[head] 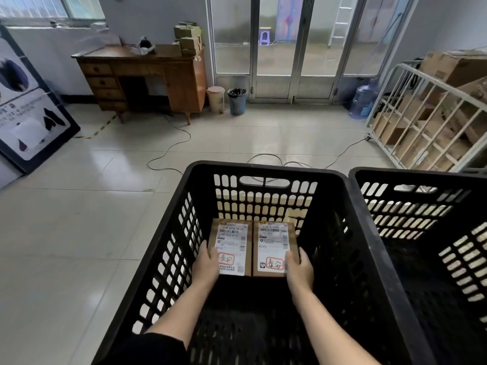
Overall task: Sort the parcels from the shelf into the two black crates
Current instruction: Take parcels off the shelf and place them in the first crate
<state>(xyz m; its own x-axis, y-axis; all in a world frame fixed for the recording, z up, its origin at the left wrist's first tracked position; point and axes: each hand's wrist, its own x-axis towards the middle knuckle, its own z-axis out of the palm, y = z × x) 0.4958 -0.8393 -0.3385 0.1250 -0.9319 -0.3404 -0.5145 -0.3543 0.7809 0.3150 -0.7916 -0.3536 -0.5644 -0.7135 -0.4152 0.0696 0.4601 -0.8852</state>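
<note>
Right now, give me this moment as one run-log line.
left hand: grips left parcel | right hand: grips right parcel | parcels: side by side inside left crate | right crate: untouched

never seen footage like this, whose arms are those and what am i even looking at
No machine here: a person wears one wide-angle camera on the head, looking forward and down, so those arms are their own. Two black crates stand side by side, the left crate directly below the camera and the right crate beside it. Inside the left crate are two cardboard parcels side by side, each with a white shipping label. The left hand grips the left parcel at its outer edge, the right hand the right parcel likewise. Whether they rest on the crate bottom is unclear. Behind stand a wooden desk and a metal rack of cartons.
</note>
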